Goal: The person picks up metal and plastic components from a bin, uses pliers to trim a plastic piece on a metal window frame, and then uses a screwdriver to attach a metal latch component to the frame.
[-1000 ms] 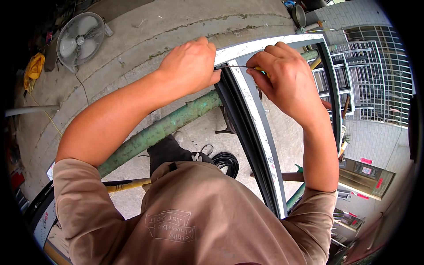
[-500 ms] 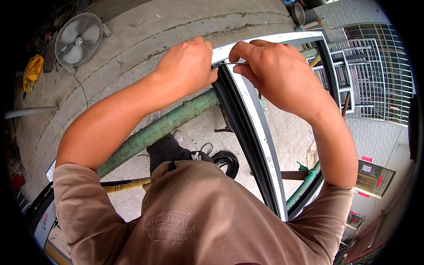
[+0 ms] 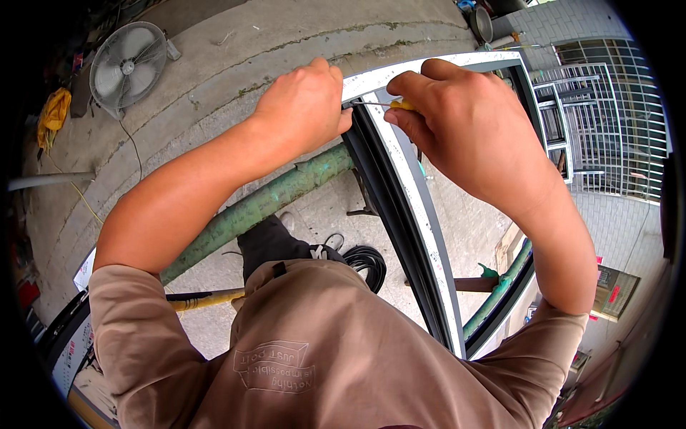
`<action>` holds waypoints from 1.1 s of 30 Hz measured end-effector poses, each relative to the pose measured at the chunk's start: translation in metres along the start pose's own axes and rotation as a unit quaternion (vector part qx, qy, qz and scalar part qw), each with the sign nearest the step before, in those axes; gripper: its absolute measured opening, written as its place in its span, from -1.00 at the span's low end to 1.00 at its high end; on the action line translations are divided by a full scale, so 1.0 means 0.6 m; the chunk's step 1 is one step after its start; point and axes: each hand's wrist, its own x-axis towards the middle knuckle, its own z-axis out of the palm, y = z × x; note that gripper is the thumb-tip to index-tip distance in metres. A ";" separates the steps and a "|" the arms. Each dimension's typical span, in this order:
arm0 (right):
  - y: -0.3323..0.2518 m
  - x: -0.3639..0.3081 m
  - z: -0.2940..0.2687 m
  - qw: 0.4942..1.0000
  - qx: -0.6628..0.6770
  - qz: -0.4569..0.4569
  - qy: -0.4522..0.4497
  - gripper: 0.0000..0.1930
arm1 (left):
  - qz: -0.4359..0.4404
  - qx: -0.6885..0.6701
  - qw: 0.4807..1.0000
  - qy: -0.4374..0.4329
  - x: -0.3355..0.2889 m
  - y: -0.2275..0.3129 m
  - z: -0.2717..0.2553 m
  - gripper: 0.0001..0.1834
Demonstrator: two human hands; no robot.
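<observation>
A window frame [image 3: 421, 222] with white-filmed faces and black channels lies in front of me, resting over a green pipe. At the joint of its far rail and middle bar, my left hand [image 3: 306, 102] is closed around the frame's edge, thumb against the black channel. Its other fingertips are hidden. My right hand [image 3: 457, 118] pinches the yellow handle of a screwdriver [image 3: 402, 104] between thumb and fingers. The thin metal shaft points left across the bar to the joint, close to my left thumb. Where the tip meets the frame is too small to make out.
The green pipe [image 3: 250, 204] crosses beneath the frame. A coil of black cable [image 3: 368, 264] lies on the floor by my feet. A round fan [image 3: 128, 68] stands far left, near a yellow bag [image 3: 53, 118]. Metal grilles [image 3: 607, 118] are at the right.
My right hand has shifted a little to the right, and the screwdriver's yellow handle now shows between its fingers. My left hand stays in place on the frame.
</observation>
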 end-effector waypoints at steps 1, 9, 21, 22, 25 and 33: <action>0.000 0.006 0.003 1.000 0.000 0.002 0.000 -0.78 | 0.002 -0.001 1.000 0.000 0.000 0.000 0.002 -0.51; 0.016 0.023 -0.022 0.882 0.385 0.229 -0.148 -0.72 | 0.007 -0.017 1.000 0.013 -0.002 -0.002 0.002 -0.50; 0.026 0.003 0.011 0.999 0.049 -0.002 0.022 -0.68 | 0.023 0.013 0.999 0.047 -0.001 -0.005 0.019 -0.56; 0.023 0.008 0.020 0.993 0.078 0.079 0.027 -0.66 | 0.026 0.013 0.998 0.047 -0.001 -0.005 0.022 -0.56; 0.014 0.014 0.018 0.962 0.212 0.168 0.034 -0.66 | 0.031 0.030 0.997 0.062 -0.004 -0.004 0.023 -0.57; 0.018 -0.003 0.056 0.936 0.283 0.193 0.085 -0.69 | 0.022 0.029 0.998 0.056 -0.003 -0.001 0.019 -0.55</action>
